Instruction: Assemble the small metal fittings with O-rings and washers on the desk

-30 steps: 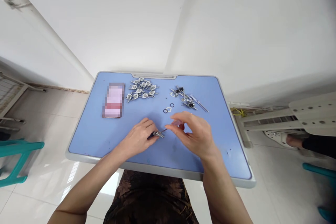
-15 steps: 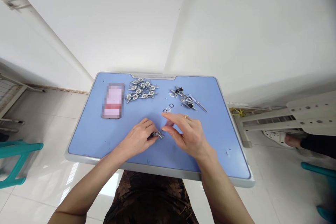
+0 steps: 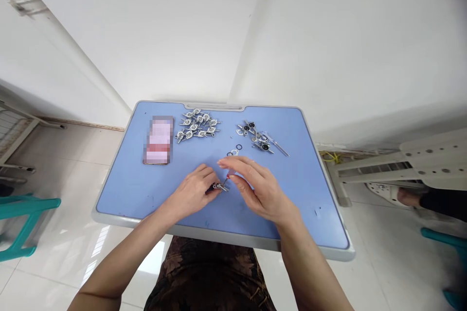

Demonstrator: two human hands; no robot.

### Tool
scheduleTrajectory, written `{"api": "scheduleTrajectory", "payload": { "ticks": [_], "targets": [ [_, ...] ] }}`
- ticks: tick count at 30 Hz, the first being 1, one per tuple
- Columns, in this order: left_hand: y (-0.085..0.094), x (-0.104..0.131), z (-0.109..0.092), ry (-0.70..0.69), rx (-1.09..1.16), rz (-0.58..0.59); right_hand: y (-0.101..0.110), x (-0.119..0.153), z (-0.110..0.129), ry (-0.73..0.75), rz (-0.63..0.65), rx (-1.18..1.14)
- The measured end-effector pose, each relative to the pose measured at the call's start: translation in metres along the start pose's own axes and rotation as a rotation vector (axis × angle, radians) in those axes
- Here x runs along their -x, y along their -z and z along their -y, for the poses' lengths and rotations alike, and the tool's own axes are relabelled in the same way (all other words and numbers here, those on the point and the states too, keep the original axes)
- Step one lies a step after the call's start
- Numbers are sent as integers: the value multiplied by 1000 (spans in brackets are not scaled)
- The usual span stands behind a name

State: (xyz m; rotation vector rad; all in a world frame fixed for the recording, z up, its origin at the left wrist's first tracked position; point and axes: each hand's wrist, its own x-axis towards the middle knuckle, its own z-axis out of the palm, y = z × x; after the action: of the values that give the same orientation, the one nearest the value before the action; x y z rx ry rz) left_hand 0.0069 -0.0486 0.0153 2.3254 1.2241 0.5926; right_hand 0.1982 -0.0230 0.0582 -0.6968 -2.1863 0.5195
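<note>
Our left fingers (image 3: 210, 198) clench a small metal fitting (image 3: 222, 187) above the table (image 3: 175, 189); our right fingers (image 3: 236, 181) pinch a slim tool (image 3: 226, 179) at it. We can read no writing.

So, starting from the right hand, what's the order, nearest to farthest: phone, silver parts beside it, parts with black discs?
1. Parts with black discs, just beyond the right hand.
2. Silver parts, left of those.
3. Phone, farthest left.
</note>
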Motion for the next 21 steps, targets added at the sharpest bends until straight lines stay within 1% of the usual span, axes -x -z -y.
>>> {"api": "scheduleTrajectory", "payload": {
  "ticks": [1,2,6,8,11,12,14,16,18,21],
  "targets": [
    [0,0,0,-2,0,3,0,0,1,-15,9,-43],
    [0,0,0,-3,-5,8,0,0,1,-25,-8,-60],
    [0,0,0,5,-26,10,-2,2,-2,-16,-142,80],
    [0,0,0,11,-22,3,-1,2,-3,7,-115,95],
    [-1,0,1,10,-12,7,2,0,-2,-13,7,-34],
    [-1,0,1,8,-9,9,3,0,-1,-21,24,-73],
    [0,0,1,5,-8,14,3,0,0,-23,-9,-88],
    [0,0,1,6,-9,19,2,0,-1,-17,-64,-50],
    [0,0,1,6,-10,17,-1,1,-2,-22,-93,-17],
    [-1,0,1,4,4,4,-1,1,-4,-58,-61,-45]
  ]
}}
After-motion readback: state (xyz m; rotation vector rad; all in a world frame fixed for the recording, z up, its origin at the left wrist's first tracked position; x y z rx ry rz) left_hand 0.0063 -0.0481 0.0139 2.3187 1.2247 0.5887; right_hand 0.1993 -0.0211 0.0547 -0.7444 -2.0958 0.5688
